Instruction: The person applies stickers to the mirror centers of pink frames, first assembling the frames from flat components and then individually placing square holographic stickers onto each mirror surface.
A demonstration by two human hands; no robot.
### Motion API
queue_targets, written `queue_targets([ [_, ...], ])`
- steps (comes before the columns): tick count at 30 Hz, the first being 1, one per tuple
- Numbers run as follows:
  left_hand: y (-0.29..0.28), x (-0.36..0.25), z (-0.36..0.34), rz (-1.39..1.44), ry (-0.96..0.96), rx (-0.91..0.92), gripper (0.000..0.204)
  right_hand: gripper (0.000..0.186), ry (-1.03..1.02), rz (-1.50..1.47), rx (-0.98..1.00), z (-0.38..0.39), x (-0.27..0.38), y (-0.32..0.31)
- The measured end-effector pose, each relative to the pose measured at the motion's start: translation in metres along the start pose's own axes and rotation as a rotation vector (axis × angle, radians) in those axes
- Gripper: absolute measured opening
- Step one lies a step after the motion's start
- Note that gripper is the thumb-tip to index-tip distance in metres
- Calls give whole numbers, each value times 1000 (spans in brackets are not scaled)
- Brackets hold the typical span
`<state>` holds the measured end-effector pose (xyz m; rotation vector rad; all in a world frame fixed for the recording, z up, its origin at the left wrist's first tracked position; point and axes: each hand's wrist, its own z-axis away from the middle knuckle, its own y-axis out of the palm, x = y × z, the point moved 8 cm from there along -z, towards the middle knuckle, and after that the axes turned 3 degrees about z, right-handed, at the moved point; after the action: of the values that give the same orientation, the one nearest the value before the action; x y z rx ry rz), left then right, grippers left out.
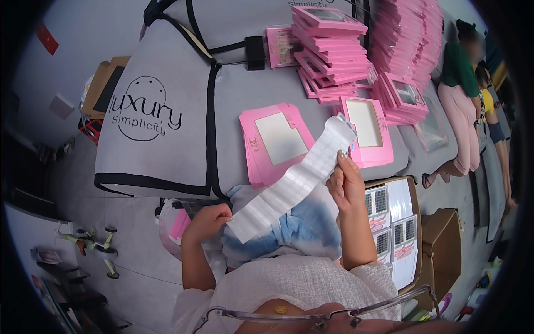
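A long white strip of round stickers (289, 189) stretches slantwise over my lap, its far end curling into a loose roll. My right hand (347, 183) pinches that rolled end between thumb and fingers. At the near end, my left hand (208, 222) is closed, its fingertips at the strip's left corner. Behind the strip lies a stack of flat pink window-box sheets (253, 161), partly covered by it. To the right, next to my right hand, is a pink box with a window (384, 147).
Tall piles of pink boxes (328, 53) stand at the back of the grey-covered surface (228, 111). An open carton of packed trays (403, 234) is at my right, beside another brown box (445, 245). A person (461, 100) stands far right; a small bike (100, 245) is at left.
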<state>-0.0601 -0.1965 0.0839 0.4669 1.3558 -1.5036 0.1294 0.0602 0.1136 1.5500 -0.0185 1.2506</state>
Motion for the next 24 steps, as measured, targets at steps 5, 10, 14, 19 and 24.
queue_targets([
  [5, 6, 6, 2, 27, -13, 5, 7, 23, -92, 265, -133, 9, 16, 3],
  [10, 9, 11, 0, 43, 4, 0, 6, 21, -132, 370, -141, 17, 19, 10],
  [14, 12, 15, 0, 4, 10, 32, 8, 20, -122, 399, -130, 21, 17, 14],
  [19, 4, 25, 9, -24, -40, 3, 9, 14, -113, 392, -108, 22, 5, 21],
  [24, -25, 20, 5, 163, 2, -332, 18, 13, 51, 541, -16, 29, -35, 30],
])
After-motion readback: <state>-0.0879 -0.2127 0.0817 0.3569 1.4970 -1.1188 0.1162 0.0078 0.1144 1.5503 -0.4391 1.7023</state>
